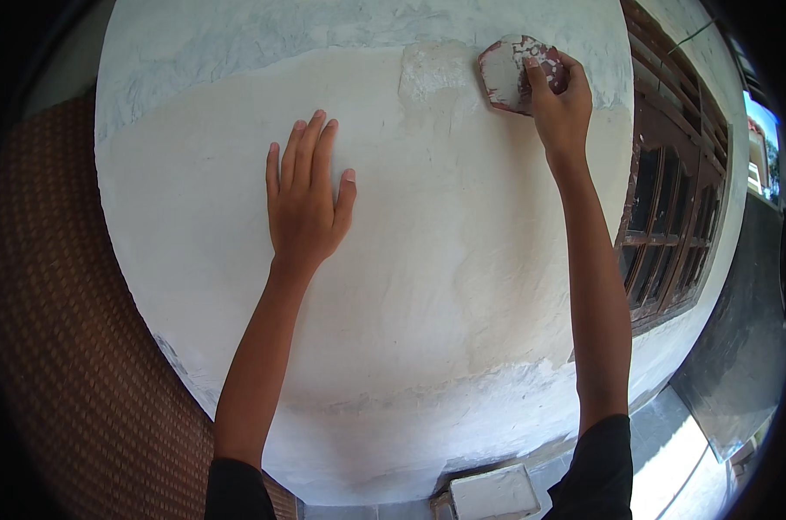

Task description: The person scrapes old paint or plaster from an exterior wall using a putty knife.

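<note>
A pale plastered wall (393,260) fills the middle of the view, with rougher bluish-white patches along its top and bottom. My left hand (305,201) rests flat against it, fingers apart, holding nothing. At the upper right, my right hand (565,104) grips a flat, many-sided reddish-brown piece (506,75) smeared with white; its material is unclear. The thumb lies on its near face and the fingers curl round its right edge. The piece is at the wall's surface, just right of a rough, lighter patch (435,71).
A brown wooden window frame with glass panes (666,208) stands at the right. Brown woven-looking panelling (93,312) runs down the left. Below, a whitish rectangular container or block (497,494) sits on grey floor tiles by the wall's foot. A dark panel (731,325) leans at the far right.
</note>
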Motion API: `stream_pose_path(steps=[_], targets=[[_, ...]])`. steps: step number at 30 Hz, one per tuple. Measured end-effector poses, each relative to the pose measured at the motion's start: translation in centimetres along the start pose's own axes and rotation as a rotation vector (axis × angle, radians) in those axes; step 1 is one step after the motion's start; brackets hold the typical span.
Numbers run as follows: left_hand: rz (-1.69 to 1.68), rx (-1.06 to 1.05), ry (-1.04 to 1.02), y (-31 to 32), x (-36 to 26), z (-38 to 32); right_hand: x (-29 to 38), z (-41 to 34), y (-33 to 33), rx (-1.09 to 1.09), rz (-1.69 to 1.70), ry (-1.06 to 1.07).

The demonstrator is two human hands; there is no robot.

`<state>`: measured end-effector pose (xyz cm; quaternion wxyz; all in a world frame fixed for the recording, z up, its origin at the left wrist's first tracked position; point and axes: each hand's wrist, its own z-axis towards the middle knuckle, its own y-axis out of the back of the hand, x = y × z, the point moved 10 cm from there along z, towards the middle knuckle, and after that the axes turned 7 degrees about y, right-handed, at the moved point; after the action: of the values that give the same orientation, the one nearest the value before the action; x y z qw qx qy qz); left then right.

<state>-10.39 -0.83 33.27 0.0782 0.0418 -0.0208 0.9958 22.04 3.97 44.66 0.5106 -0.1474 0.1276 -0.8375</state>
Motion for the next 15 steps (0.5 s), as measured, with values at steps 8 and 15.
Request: stream_pose_path(steps=[8,15], targets=[[-0.001,-0.007,0.005,0.0,0.1,0.0,-1.6,-1.0,1.3,-0.058,0.07,-0.17],[-0.015,0.002,0.005,0.1,0.0,0.0,-2.2,-0.3,4.2,-0.162,-0.123,-0.18]])
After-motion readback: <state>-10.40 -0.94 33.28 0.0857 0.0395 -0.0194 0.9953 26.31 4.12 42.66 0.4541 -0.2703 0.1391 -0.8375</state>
